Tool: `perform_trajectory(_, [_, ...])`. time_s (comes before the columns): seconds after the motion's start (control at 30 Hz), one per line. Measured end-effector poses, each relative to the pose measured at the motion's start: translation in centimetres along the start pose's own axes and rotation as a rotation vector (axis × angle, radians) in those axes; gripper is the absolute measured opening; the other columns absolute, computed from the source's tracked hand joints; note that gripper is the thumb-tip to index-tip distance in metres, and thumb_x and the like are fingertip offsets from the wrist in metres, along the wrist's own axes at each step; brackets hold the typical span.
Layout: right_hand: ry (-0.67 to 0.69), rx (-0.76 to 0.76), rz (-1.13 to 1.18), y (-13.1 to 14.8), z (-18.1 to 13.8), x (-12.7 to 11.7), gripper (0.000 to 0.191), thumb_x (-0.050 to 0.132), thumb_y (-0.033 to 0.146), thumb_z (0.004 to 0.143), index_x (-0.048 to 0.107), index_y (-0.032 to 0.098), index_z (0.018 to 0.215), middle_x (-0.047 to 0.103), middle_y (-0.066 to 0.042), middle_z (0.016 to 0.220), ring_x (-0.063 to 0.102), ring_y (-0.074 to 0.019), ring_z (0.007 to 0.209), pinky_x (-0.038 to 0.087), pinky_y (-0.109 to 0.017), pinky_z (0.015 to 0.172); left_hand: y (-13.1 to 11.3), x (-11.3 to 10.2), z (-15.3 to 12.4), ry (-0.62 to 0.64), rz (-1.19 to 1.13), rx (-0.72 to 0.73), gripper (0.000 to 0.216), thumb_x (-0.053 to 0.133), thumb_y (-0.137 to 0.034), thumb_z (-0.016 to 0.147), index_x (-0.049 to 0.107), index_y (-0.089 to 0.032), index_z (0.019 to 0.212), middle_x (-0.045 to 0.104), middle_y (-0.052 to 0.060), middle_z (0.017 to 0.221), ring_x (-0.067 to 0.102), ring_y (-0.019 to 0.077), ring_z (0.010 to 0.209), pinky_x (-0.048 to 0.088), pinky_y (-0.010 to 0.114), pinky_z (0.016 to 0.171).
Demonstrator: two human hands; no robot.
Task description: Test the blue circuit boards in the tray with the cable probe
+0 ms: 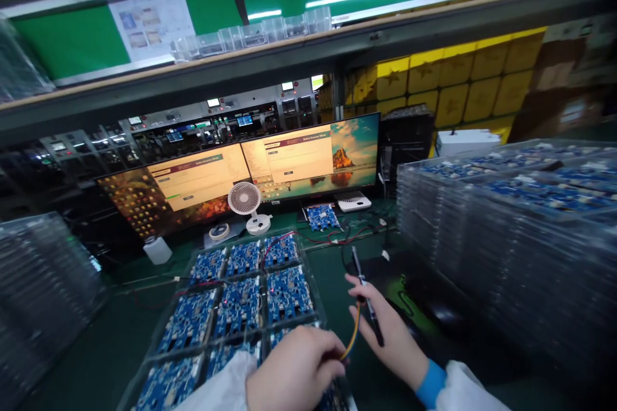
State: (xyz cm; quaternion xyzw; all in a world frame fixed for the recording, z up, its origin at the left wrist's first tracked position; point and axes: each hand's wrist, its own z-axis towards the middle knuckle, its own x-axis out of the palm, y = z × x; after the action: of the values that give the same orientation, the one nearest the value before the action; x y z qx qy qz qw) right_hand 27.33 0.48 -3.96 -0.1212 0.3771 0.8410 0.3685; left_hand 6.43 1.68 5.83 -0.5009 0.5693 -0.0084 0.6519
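My left hand (295,369) is closed over the lower right of a clear tray (314,298), its thumb and fingers pinching one end of a short yellow-and-dark wire cable (355,332). The cable rises to my right hand (396,341), whose fingers are at its upper end. A dark pen (374,320) lies slanted across that same hand, tip up. Blue circuit boards (241,305) fill the tray's compartments in rows, and my left hand hides some of them. Small red lights glow on a board or two.
Tall stacks of clear trays (463,244) with boards stand at right, and another stack (45,295) at left. Behind are two monitors (308,157), a small white fan (245,199), a tape roll (219,231) and a lone circuit board (322,218). A mouse (441,308) sits beside my right hand.
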Motion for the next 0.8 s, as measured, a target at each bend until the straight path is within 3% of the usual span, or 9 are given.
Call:
perform_trajectory(0.07, [-0.004,-0.039,0.011,0.0,-0.1,0.7,0.016,0.047,0.023,0.088,0.052,0.027,0.103,0.067,-0.007,0.112,0.064,-0.0175,0.104,0.054,-0.034,0.09,1.0,-0.9,0.2,-0.041,0.024,-0.027,0.019,0.056,-0.031,0.082,0.068,-0.024,0.094,0.072,0.0,0.092,0.064,0.0166,0.087,0.046,0.025,0.081])
perform_trajectory(0.2, [-0.015,0.005,0.023,-0.9,-0.9,0.6,0.02,0.048,0.025,0.087,0.052,0.026,0.107,0.068,-0.006,0.105,0.067,-0.0173,0.098,0.055,-0.032,0.089,5.5,-4.2,1.9,-0.31,0.235,-0.278,0.024,0.053,-0.032,0.084,0.068,-0.015,0.09,0.066,0.01,0.101,0.062,0.0197,0.094,0.045,0.03,0.091])
perform_trajectory(0.27, [-0.004,0.029,0.022,-1.1,-1.2,0.4,0.024,0.049,0.026,0.087,0.053,0.025,0.111,0.068,-0.006,0.107,0.067,-0.0172,0.097,0.056,-0.031,0.086,8.1,-5.4,3.1,-0.313,0.357,-0.393,0.023,0.054,-0.027,0.083,0.069,-0.013,0.092,0.061,0.013,0.112,0.06,0.0207,0.101,0.042,0.029,0.099])
perform_trajectory(0.4, [0.023,0.05,0.025,-1.3,-1.4,0.6,0.025,0.048,0.028,0.088,0.053,0.024,0.112,0.067,-0.008,0.111,0.066,-0.018,0.102,0.056,-0.031,0.088,11.5,-6.0,5.5,-0.268,0.501,-0.489,0.041,0.058,-0.024,0.078,0.061,-0.017,0.119,0.055,0.015,0.125,0.056,0.0266,0.114,0.04,0.034,0.102])
perform_trajectory(0.6, [0.041,0.101,0.03,-1.9,-1.1,0.8,0.025,0.047,0.032,0.089,0.055,0.024,0.111,0.067,-0.009,0.11,0.066,-0.0183,0.101,0.055,-0.032,0.089,12.6,-6.1,7.8,-0.287,0.568,-0.511,0.033,0.047,-0.015,0.082,0.063,-0.003,0.108,0.063,0.024,0.112,0.055,0.0326,0.114,0.04,0.04,0.1])
perform_trajectory(0.8, [0.04,0.157,0.022,-2.0,-1.1,0.8,0.027,0.048,0.035,0.088,0.053,0.024,0.113,0.067,-0.008,0.109,0.068,-0.017,0.093,0.056,-0.03,0.084,13.0,-6.7,8.9,-0.382,0.553,-0.505,0.039,0.047,-0.007,0.08,0.054,-0.003,0.118,0.06,0.02,0.12,0.058,0.0231,0.114,0.041,0.026,0.099])
